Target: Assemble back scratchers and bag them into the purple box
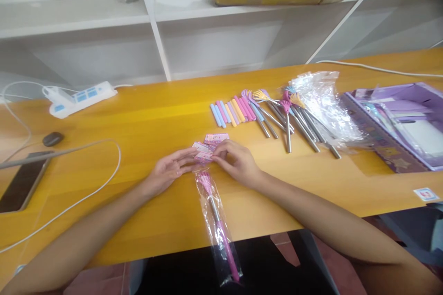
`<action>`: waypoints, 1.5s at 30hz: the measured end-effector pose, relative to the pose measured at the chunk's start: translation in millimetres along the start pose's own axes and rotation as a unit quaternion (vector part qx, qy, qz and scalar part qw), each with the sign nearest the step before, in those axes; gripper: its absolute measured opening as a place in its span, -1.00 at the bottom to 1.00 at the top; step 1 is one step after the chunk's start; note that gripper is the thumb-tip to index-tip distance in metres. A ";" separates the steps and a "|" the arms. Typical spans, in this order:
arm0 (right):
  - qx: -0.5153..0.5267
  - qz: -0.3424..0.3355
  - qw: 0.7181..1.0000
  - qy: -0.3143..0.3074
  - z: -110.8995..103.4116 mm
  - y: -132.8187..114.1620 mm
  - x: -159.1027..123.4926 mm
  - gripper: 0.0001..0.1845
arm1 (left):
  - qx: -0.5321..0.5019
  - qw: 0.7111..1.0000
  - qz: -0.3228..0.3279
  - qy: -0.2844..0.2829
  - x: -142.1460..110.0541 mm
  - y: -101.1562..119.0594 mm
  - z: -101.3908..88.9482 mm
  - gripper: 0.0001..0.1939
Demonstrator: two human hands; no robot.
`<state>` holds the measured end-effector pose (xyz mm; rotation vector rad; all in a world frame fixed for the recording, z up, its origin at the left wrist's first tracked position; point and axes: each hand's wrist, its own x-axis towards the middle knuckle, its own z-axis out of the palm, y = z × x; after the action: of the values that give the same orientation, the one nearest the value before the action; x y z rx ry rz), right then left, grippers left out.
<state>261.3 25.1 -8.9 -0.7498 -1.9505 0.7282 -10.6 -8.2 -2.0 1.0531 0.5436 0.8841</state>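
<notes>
My left hand [169,170] and my right hand [235,160] meet at a small stack of pink printed cards [207,147] on the yellow table [138,124]. Both pinch the top of a clear plastic sleeve [216,221]. Inside the sleeve lies a pink back scratcher with a metal shaft, and its lower end hangs over the table's front edge. Fingers of both hands are curled together on the sleeve's mouth and the cards.
Several metal back scratchers [287,120] and pastel handle grips [230,111] lie behind the hands, beside empty clear sleeves [321,101]. A purple box [398,124] sits right. At left lie a power strip [81,97], a mouse [52,138], a phone [24,179] and a white cable [104,179].
</notes>
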 end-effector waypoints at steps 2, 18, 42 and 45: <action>0.022 0.014 0.999 0.029 -0.7 -1.8 -0.2 -0.96 | 0.001 1.000 -0.009 -0.007 -0.4 0.1 -0.3 -0.37; 0.142 0.142 0.979 0.026 4.7 -1.2 -3.0 -0.79 | -0.036 0.998 -0.027 -0.038 -0.3 0.1 -3.6 -0.34; 0.000 0.055 0.998 -0.014 0.6 6.2 -4.0 -0.88 | -0.030 0.999 -0.023 -0.026 1.2 2.0 -0.2 -0.38; -0.020 0.020 0.999 -0.022 -0.7 5.5 -3.1 -0.92 | -0.031 0.999 -0.020 -0.029 1.7 2.5 0.2 -0.40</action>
<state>264.3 26.5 -14.3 -0.8064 -2.0004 0.7374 -10.4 -6.4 0.3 1.0058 0.4848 0.8282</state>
